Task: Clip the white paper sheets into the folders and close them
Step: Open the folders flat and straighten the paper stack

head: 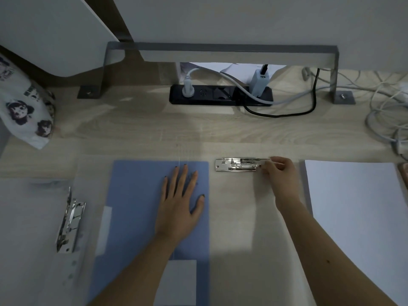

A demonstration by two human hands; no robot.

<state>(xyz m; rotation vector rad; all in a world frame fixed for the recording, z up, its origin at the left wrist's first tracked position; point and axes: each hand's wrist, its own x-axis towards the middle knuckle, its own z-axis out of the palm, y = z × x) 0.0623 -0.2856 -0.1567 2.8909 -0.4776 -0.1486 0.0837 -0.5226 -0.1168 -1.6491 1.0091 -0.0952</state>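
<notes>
A folder lies open in front of me: its blue cover [136, 195] on the left, its clear back panel [238, 217] on the right. My left hand [180, 199] rests flat on the blue cover, fingers spread. My right hand [281, 175] pinches the lever end of the metal clip [237, 164] at the top of the clear panel. A stack of white paper sheets [357, 217] lies to the right. At the far left lies another clear folder [28, 228], open, with its own metal clip [68, 221].
A black power strip [220, 94] with plugs and cables sits at the back of the wooden desk. Tangled white cables [388, 111] lie at the right. A printed cloth bag [24, 107] sits at the left. A grey metal stand [220, 49] spans the back.
</notes>
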